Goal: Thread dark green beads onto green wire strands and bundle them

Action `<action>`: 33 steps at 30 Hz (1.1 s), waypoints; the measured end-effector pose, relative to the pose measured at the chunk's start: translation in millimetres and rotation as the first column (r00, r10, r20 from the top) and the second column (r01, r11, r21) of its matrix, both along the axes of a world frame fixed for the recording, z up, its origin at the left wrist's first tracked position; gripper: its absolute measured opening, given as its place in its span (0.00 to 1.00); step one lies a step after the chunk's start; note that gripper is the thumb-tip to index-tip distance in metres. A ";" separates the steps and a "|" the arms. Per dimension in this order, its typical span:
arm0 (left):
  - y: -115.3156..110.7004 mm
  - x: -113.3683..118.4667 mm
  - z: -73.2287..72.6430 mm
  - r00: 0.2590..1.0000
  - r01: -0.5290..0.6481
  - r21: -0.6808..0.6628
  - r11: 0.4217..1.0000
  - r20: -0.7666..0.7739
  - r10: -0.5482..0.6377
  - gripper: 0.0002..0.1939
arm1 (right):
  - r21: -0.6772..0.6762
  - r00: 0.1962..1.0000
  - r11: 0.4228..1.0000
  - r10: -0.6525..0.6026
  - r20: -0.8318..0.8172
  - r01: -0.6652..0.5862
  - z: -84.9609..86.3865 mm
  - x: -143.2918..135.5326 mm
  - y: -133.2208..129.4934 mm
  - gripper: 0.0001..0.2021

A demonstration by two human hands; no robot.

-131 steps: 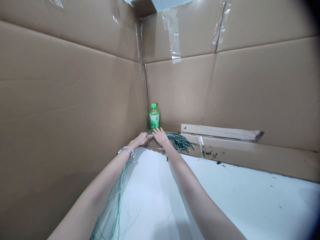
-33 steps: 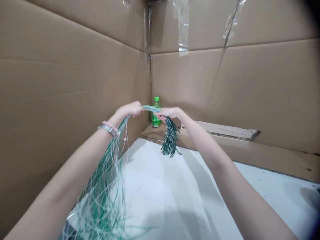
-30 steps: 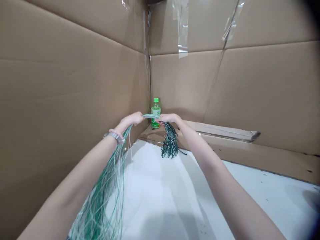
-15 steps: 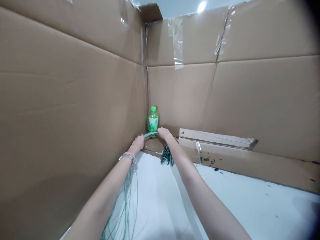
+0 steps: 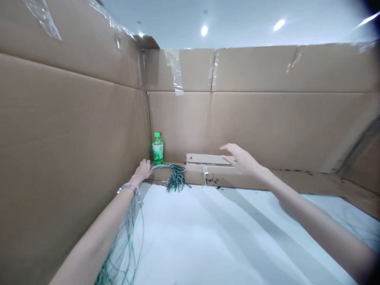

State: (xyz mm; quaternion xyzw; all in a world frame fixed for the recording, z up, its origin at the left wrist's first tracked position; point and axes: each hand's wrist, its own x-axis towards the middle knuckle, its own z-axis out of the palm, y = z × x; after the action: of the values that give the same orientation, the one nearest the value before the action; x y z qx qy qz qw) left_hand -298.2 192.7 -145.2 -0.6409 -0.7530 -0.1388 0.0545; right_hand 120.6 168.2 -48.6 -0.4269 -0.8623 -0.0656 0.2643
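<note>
My left hand point(image 5: 144, 170) is closed around a bundle of thin green wires point(image 5: 177, 178) near the left cardboard wall. The bundle arches to the right of the hand and ends in a dense dark-green cluster. Its long loose strands point(image 5: 130, 237) hang below the wrist, over the white surface. Behind the bundle, in the corner, stands a green-capped bottle point(image 5: 158, 150) of green liquid. My right hand point(image 5: 240, 158) is raised farther right, fingers apart and holding nothing, in front of a cardboard strip.
Tall cardboard walls point(image 5: 267, 122) enclose a white surface point(image 5: 184, 233). A pale cardboard strip point(image 5: 204, 159) runs along the back ledge, with small black bits point(image 5: 212, 181) scattered below it. More thin strands point(image 5: 356, 221) lie at the far right.
My right hand has let go of the wire bundle and moved right, its fingers now spread. My left hand still grips the wires. The view has swung right.
</note>
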 end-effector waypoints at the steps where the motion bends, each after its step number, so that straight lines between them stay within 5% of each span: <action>1: -5.3 6.0 9.4 0.999 0.030 0.056 0.998 0.012 -0.031 0.18 | 0.006 0.998 0.998 -0.055 -0.037 0.055 1.1 31.0 -17.6 0.17; 7: -53.8 93.7 70.1 0.922 0.339 0.348 0.874 0.062 -0.382 0.15 | -0.096 0.872 0.889 -0.457 -0.177 0.447 -6.7 208.4 -123.6 0.13; 11: -104.5 190.1 79.9 0.744 0.600 0.378 0.705 0.062 -0.666 0.16 | -0.274 0.742 0.728 -0.667 -0.070 0.628 -33.4 300.6 -185.3 0.10; 15: -153.1 286.2 55.8 0.448 0.871 0.208 0.445 0.033 -0.893 0.13 | -0.408 0.641 0.564 -0.764 0.072 0.718 -63.0 363.4 -225.1 0.11; 19: -179.9 366.9 20.1 0.218 0.976 0.022 0.219 0.010 -0.976 0.11 | -0.437 0.545 0.421 -0.812 0.208 0.795 -75.9 397.0 -242.3 0.10; 25: -195.3 456.1 -21.1 0.051 0.996 -0.078 0.050 0.008 -0.999 0.11 | -0.514 0.604 0.399 -0.726 0.328 0.759 -94.2 404.3 -231.5 0.12; 33: -201.2 522.0 -36.8 -0.071 0.993 -0.098 -0.065 -0.051 -0.996 0.06 | -0.401 0.495 0.334 -0.760 0.421 0.853 -100.3 428.1 -200.0 0.14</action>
State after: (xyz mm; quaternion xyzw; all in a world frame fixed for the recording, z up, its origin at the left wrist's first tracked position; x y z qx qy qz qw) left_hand 223.8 -8.5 -182.0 -0.9945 -0.0446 -0.0888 -0.0334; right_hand 548.7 -31.8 -148.9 -0.8475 -0.5294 0.0360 -0.0115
